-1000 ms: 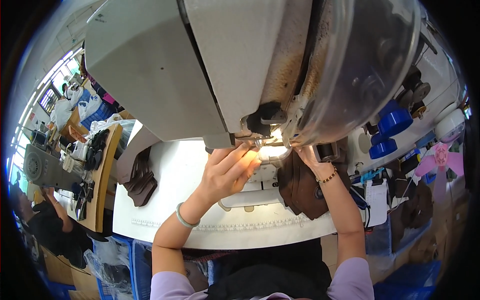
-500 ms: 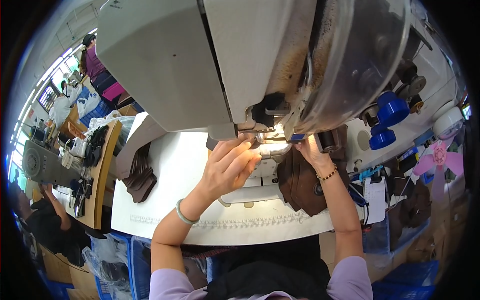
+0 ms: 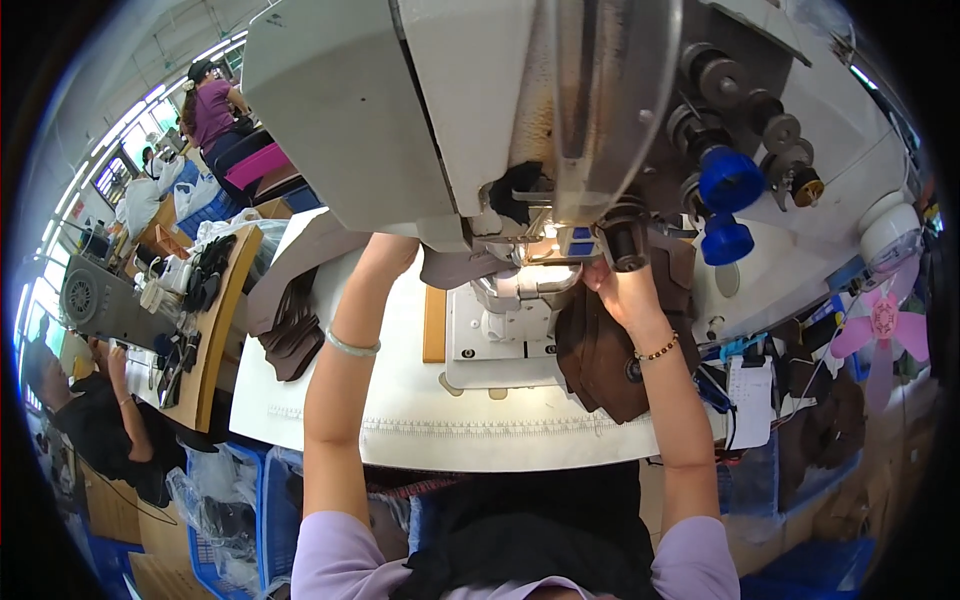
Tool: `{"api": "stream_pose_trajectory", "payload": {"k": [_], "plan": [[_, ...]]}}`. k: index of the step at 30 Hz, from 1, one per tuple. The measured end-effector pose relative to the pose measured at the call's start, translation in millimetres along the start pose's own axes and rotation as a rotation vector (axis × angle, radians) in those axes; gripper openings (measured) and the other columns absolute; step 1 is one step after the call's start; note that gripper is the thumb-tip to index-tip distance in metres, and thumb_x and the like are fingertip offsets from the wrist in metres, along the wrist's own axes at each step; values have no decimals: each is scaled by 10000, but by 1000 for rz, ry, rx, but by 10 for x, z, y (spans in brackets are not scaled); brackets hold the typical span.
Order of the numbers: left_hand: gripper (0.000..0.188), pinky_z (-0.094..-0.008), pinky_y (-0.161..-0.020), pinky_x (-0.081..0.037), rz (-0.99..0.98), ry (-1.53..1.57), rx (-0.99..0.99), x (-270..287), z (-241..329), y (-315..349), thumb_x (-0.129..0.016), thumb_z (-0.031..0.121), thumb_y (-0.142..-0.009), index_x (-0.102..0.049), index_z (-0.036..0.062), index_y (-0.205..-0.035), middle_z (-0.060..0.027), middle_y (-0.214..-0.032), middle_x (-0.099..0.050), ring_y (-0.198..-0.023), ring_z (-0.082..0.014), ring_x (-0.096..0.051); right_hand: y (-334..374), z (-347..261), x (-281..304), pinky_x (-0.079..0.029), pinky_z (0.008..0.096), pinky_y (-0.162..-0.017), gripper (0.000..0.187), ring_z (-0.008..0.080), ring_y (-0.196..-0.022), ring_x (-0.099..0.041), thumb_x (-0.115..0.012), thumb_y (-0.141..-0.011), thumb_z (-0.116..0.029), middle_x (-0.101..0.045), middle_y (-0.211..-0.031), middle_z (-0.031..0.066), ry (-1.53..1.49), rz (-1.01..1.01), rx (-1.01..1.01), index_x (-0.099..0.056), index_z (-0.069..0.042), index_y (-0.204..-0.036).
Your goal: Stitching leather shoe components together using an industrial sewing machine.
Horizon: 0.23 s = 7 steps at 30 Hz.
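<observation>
The grey sewing machine (image 3: 345, 110) fills the upper middle, its lamp lighting the needle area. My left hand (image 3: 393, 250), a pale bangle on its wrist, reaches behind the machine head, which hides its fingers. Beside it a taupe-brown leather piece (image 3: 460, 268) runs toward the presser foot. My right hand (image 3: 628, 298), with a beaded bracelet, is right of the lit needle area. Its fingertips are drawn together, but the machine partly covers them and what they hold cannot be made out. A stack of dark brown leather pieces (image 3: 600, 365) lies under and beside that hand.
More cut brown pieces (image 3: 292, 325) lie on the white table (image 3: 400, 435) at left. Blue knobs (image 3: 728, 180) jut from the machine. A pink fan (image 3: 883, 320) stands far right, a blue crate (image 3: 275, 520) below left. Other people work at the left.
My left hand has moved from beside the needle area up and left behind the machine head, uncovering the taupe-brown leather piece. My right hand stays near its place. The view has shifted slightly.
</observation>
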State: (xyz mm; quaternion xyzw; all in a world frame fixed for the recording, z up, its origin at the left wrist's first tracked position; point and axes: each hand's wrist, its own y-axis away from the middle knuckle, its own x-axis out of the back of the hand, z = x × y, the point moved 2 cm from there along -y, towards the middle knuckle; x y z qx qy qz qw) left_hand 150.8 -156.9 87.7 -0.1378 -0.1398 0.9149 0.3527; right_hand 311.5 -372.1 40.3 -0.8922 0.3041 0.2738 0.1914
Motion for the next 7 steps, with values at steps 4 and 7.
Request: {"api": "stream_pose_trajectory", "payload": {"k": [4, 7], "plan": [[326, -354, -914, -494, -30, 214, 274, 231, -31, 309, -549, 104, -894, -550, -51, -1181, -148, -1149, -618, -1012, -227, -618, 294, -242, 79, -401, 240, -422, 232, 115, -511, -517, -484, -1010, -273, -551, -663, 38, 59, 47, 17, -557, -54, -984], [564, -355, -1028, -451, 66, 375, 364, 424, -63, 1100, -572, 112, -850, -423, -80, -1358, -190, -1345, -533, -1245, -292, -530, 557, -291, 130, -394, 228, -383, 304, 154, -520, -566, -455, -1024, -315, -524, -595, 48, 269, -151, 63, -529, -26, -965]]}}
